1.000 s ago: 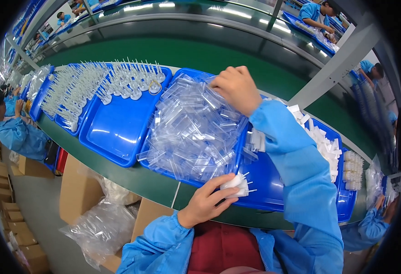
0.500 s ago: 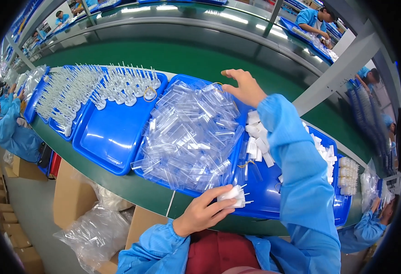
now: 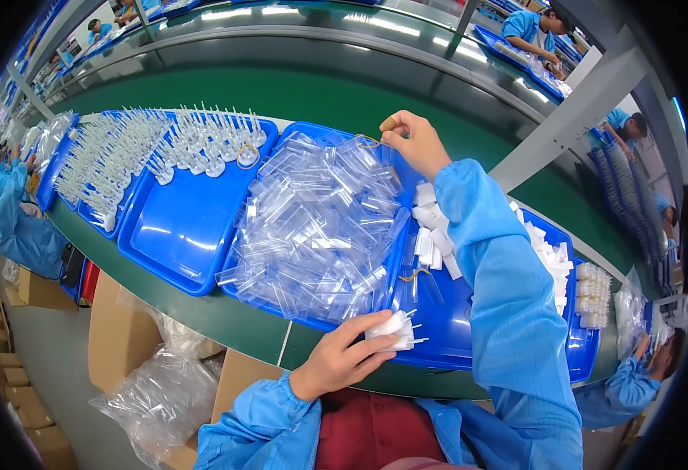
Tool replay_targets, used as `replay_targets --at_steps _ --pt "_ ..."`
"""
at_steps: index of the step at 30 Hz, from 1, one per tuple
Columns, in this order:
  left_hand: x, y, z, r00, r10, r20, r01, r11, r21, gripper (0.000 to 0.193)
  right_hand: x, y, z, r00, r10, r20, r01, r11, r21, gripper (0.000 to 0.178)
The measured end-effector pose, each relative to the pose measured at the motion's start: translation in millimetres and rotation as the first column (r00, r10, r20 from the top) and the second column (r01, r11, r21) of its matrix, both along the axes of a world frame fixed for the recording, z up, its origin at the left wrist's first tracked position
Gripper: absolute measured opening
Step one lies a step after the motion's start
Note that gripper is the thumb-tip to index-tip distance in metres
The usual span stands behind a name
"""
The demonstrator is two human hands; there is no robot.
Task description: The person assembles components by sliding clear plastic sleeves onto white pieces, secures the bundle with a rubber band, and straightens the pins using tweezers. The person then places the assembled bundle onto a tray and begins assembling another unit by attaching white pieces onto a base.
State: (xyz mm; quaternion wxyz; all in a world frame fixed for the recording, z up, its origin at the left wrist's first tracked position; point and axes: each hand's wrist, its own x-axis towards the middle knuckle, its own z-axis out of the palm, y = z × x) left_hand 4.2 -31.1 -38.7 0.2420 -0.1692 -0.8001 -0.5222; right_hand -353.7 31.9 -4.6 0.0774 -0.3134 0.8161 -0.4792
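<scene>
In my left hand (image 3: 336,362), at the near edge of the trays, is a small bunch of white plastic pieces (image 3: 390,330) with thin stems pointing right. My right hand (image 3: 420,146) is at the far rim of the tray of clear plastic tubes (image 3: 313,219), thumb and forefinger brought together. A tan cover sits on one fingertip. Right by these fingertips lies a rubber band (image 3: 367,142); whether they pinch it, I cannot make out. Under my right forearm, a blue tray (image 3: 446,345) holds white pieces (image 3: 436,235), a few clear tubes and another rubber band (image 3: 414,275).
To the left, blue trays hold rows of upright white stemmed parts (image 3: 117,160); one tray (image 3: 179,227) has a bare near part. Beyond runs a green conveyor belt (image 3: 281,90). A grey post (image 3: 571,102) slants at right. Cardboard boxes (image 3: 124,329) and plastic bags stand below left. Co-workers sit nearby.
My right hand has lowered slightly toward the tray's far rim, and its thumb and forefinger have closed together. My left hand still holds the white pieces.
</scene>
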Motion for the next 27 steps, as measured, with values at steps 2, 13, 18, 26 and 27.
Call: replay_targets --at_steps 2,13,18,26,27 --pt "-3 1 -1 1.0 0.001 -0.026 -0.001 1.0 -0.005 0.039 -5 1 -7 0.969 -0.07 -0.235 0.077 0.997 0.021 0.018" --pt "3 0 1 1.0 0.017 -0.017 -0.017 1.0 0.001 0.038 16 -10 -4 0.821 0.119 -0.558 0.139 0.908 0.397 0.015" --pt "0 2 1 1.0 -0.014 -0.017 0.015 1.0 0.012 0.037 13 12 8 0.866 -0.139 -0.48 0.207 0.974 0.091 0.016" --pt "-2 1 0 0.993 0.105 -0.06 -0.106 0.994 -0.013 0.04 134 140 70 0.867 0.293 -0.403 -0.12 0.908 0.402 0.015" --pt "-3 1 -2 0.992 0.112 -0.055 -0.112 0.994 -0.002 0.041 151 158 76 0.872 0.366 -0.325 -0.117 0.801 0.587 0.018"
